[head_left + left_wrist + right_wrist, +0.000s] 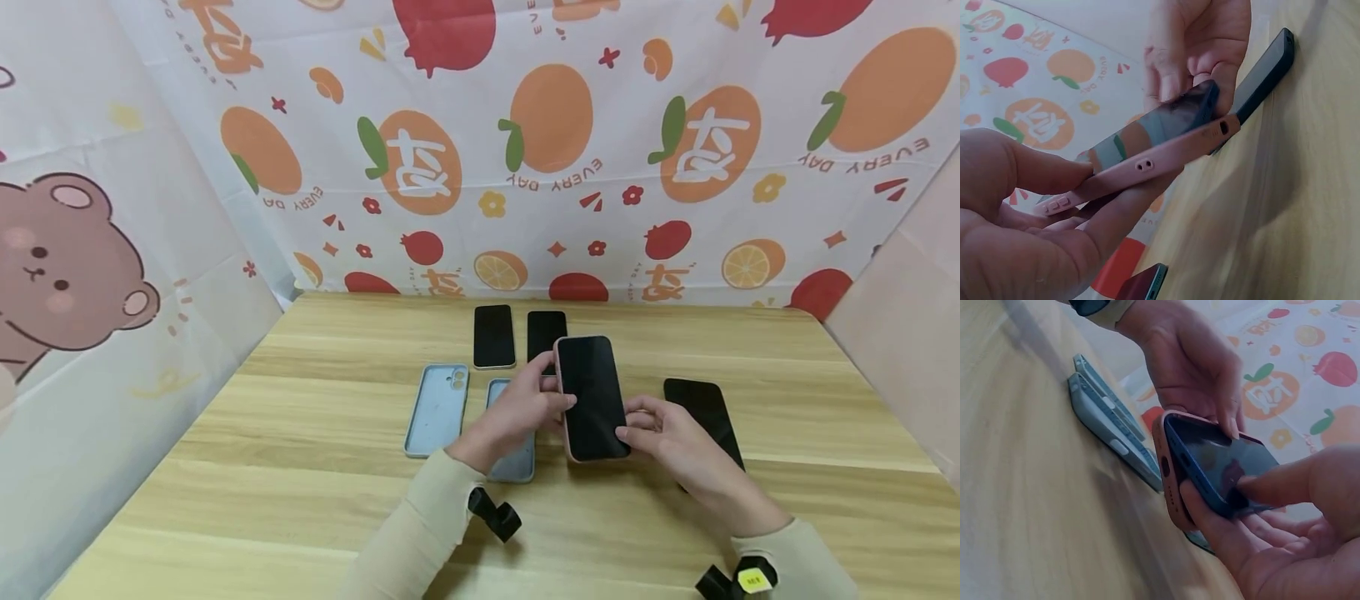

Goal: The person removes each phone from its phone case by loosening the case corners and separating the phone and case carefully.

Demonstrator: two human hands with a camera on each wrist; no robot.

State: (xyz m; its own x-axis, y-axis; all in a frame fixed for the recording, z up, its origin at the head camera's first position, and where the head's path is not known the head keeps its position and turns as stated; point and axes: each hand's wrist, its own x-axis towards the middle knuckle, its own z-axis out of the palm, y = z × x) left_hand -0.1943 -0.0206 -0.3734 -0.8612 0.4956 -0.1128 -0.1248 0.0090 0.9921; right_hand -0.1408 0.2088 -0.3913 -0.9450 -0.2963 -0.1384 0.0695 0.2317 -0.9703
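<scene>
A dark blue phone [592, 392] with a black screen is tilted partly out of a pink phone case [1147, 164], above the table. My left hand [522, 404] holds case and phone along their left edge, thumb on the screen side and fingers behind. My right hand [675, 442] pinches the phone's lower right corner, thumb on the screen. In the right wrist view, a gap shows between the phone [1210, 453] and the case [1171, 487] at the bottom end. Right beside my right hand lies another dark phone [703, 410], partly covered by it.
Two black-screened phones, one on the left [494, 337] and one on the right [545, 329], lie at the back of the wooden table [315, 433]. Two light blue phone cases, one in full view [437, 410] and one under my left forearm [516, 463], lie left of centre.
</scene>
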